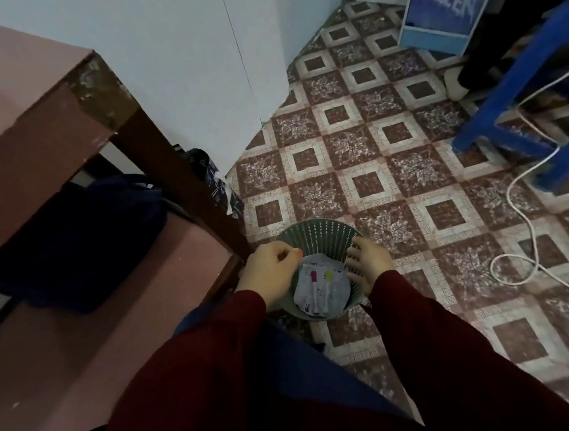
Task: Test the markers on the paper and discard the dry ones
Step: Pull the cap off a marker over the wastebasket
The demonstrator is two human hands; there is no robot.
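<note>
Down on the tiled floor (410,176) just off the desk (9,119) corner, head view: a green perforated wastebasket (315,224) stands upright, both hands over it. Left hand (271,275) sits at the basket's left rim with its fingers curled in; a small reddish tip shows at the fingertips, but I cannot tell if the grip holds anything or is just closed. Right hand (370,263) has its fingers spread and straight, grip open, fingertips touching the inner right wall of the basket and holding nothing. Inside the basket lies a crumpled white paper (317,291) with scribbles on it. On it rest the markers: one with a red cap (313,276) and one with a yellow cap (329,275), side by side between the two hands; any others are too blurred to count. Both arms wear dark red sleeves (221,375). A dark blue bag (72,240) sits on the lower shelf under the desk, left of the basket. At right, well apart, a blue stool (514,109) stands on the floor and a white cable (522,194) loops past its legs. A blue box printed "FROZEN" (443,5) stands top right, near the pale wall (174,36).
</note>
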